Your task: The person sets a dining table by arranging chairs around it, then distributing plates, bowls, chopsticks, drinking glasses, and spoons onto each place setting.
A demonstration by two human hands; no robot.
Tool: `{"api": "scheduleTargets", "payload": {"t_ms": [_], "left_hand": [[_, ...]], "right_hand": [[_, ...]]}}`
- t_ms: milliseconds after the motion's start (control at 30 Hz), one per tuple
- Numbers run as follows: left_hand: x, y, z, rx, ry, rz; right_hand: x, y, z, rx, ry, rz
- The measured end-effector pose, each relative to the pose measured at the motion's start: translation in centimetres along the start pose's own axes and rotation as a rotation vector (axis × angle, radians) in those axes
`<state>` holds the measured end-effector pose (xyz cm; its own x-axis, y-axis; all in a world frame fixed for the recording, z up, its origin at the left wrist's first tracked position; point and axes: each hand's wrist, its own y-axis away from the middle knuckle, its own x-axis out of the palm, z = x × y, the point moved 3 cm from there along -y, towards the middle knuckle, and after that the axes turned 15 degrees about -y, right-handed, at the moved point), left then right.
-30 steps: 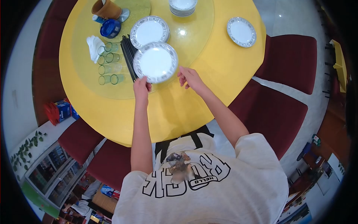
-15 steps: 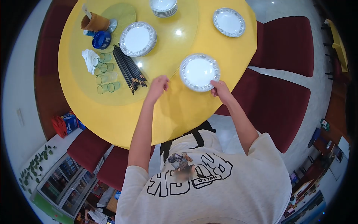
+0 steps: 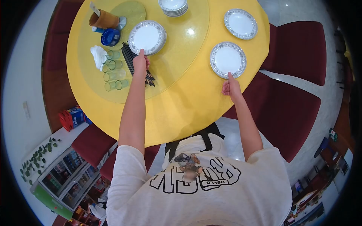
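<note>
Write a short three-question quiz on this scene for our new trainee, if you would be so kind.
1. Multiple choice: what is the left hand touching?
A) a drinking glass
B) the rim of the plate stack
C) the blue bowl

2. True or false: the black chopsticks lie on the turntable.

3. Count: how many plates lie on the yellow table to the right of the turntable?

Key: 1. B. 2. True. 3. Two: one with the right hand at its rim, another beyond it.
</note>
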<state>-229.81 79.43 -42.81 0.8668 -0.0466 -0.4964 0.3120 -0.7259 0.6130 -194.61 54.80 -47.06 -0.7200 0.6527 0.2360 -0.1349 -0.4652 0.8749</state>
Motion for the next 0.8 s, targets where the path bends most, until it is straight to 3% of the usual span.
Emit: {"api": "scheduleTargets", "payload": {"t_ms": [133, 333, 467, 633, 800], "left_hand": [[0.0, -0.8, 0.3, 0.062, -0.050, 0.021], [-1.0, 0.9, 0.1, 0.087, 0.058, -0.049], [-3.1, 3.0, 0.1, 0.261, 0.198, -0.065], [-6.2, 8.9, 7.7, 0.266, 0.233, -0.053], [-9.4, 19.4, 18.4, 0.007, 0.409, -0.153]], "right_hand": [[0.1, 1.2, -0.8, 0.083, 0.104, 0.058], [1.2, 2.5, -1.2, 0.011, 0.260, 0.066], [6.8, 2.4, 1.7, -0.178, 0.294, 0.150], [18.7, -1.9, 5.3, -0.371, 0.528, 0.224], [28.1, -8.0, 6.9, -0.460, 0.799, 0.264]]}}
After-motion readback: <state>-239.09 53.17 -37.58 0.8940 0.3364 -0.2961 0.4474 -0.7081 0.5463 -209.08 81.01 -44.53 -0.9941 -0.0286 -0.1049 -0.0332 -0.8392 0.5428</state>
